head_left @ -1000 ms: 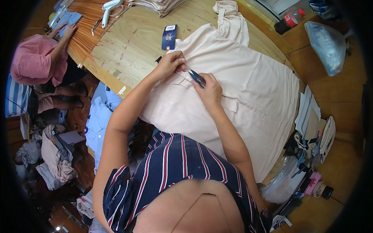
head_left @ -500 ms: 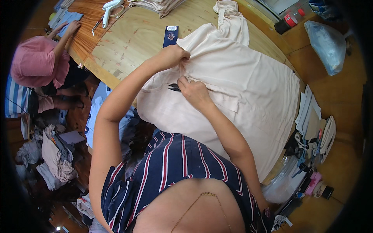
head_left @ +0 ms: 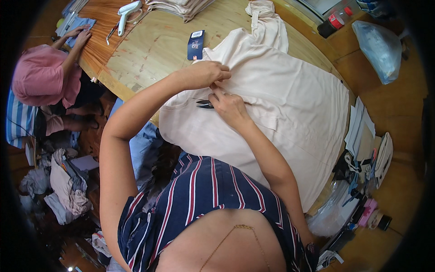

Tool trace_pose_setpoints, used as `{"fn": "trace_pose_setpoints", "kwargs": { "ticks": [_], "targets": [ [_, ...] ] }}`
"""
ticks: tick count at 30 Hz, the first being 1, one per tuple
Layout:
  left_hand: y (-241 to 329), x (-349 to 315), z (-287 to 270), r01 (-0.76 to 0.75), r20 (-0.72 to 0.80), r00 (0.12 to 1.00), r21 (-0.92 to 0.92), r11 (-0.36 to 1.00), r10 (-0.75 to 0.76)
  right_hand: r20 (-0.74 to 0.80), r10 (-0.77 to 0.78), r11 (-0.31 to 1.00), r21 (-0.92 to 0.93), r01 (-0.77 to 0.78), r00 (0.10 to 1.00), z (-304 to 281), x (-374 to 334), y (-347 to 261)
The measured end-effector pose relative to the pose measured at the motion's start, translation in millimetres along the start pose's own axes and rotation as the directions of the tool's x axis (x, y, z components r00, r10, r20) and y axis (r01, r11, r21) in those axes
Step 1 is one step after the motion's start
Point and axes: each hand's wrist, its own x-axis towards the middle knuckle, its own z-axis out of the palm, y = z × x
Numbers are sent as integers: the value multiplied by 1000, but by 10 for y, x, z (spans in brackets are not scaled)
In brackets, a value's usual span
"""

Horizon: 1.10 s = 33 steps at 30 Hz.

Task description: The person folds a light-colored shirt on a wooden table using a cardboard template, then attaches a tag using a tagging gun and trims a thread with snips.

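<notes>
Snips [head_left: 205, 104] are gripped, pointing left, in the right hand [head_left: 230, 109], seemingly to free its fingertips, over a garment [head_left: 308, 104] spread across the desk [head_left: 149, 59]; whether the curled left hand [head_left: 205, 75] grips cloth cannot be told.

We see a garment workshop: a scuffed wooden tabletop [head_left: 156, 54] bears a spread pale garment [head_left: 294, 109], a hang tag [head_left: 195, 47] and folded cloth [head_left: 181, 6]; a co-worker [head_left: 45, 75] handles blue fabric [head_left: 84, 22], and dim heaps [head_left: 67, 183], probably clothing, lie at left.

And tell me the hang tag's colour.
The hang tag is navy blue with a white barcode sticker, best seen in the head view.
</notes>
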Motion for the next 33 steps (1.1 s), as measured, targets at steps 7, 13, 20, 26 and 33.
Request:
{"fn": "trace_pose_setpoints", "kwargs": {
  "ticks": [7,13,20,26,33],
  "targets": [
    [-74,7,-41,456,93,873,-498,737,-478,192,-106,980,-148,135,976,-79,-11,-62],
    [-223,-202,-211,62,-43,711,-990,124,-702,219,20,999,-42,-11,976,-95,-38,-108],
    [337,-1125,-57,540,397,833,-440,717,-385,77,666,551,620,-559,742,-331,-6,246],
    [832,-1459,-51,511,725,668,-281,813,-169,-94,753,584,552,-595,651,-367,-60,344],
    [632,-573,512,765,-77,585,-280,580,-808,-74,597,721,486,-494,799,-184,287,227]
  ]
}}
